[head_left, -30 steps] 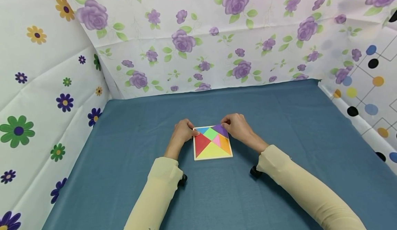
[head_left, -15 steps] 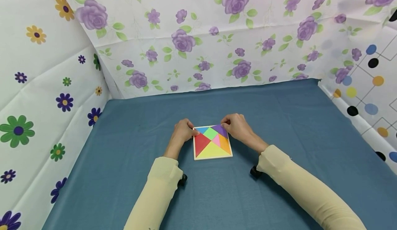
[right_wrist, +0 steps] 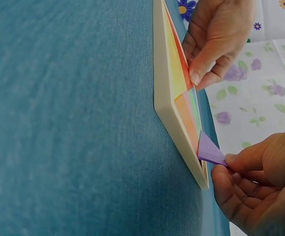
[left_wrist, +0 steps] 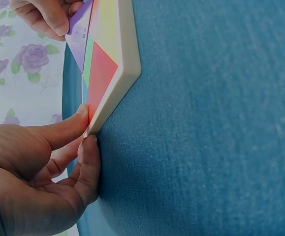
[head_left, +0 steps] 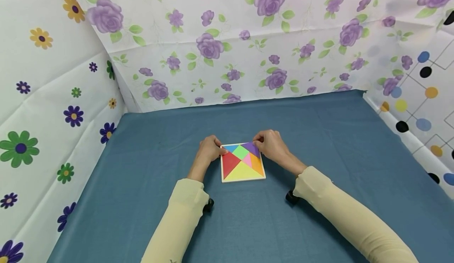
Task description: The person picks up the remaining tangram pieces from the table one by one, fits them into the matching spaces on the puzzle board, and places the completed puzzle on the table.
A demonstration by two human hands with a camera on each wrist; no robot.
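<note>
A square tangram tray (head_left: pixel 244 181) with a pale rim lies on the blue cloth between the hands. Red (head_left: pixel 230 164), yellow (head_left: pixel 244 173), orange (head_left: pixel 257 164), pink, green (head_left: pixel 240 153) and blue pieces sit flat in it. The left hand (head_left: pixel 208 151) pinches the tray's far left corner, thumb on top and fingers against the outer side, as the left wrist view shows. At the far right corner, the right hand (head_left: pixel 272 146) pinches the tip of the purple triangle (right_wrist: pixel 210 150) between thumb and forefinger. That triangle is tilted, its outer tip raised above the rim.
Blue cloth (head_left: pixel 159 184) covers the table around the tray. A white sheet with purple roses (head_left: pixel 213 73) hangs behind, and patterned sheets (head_left: pixel 46 97) stand at both sides. A dark wrist device (head_left: pixel 292 197) shows under the right sleeve, with another under the left.
</note>
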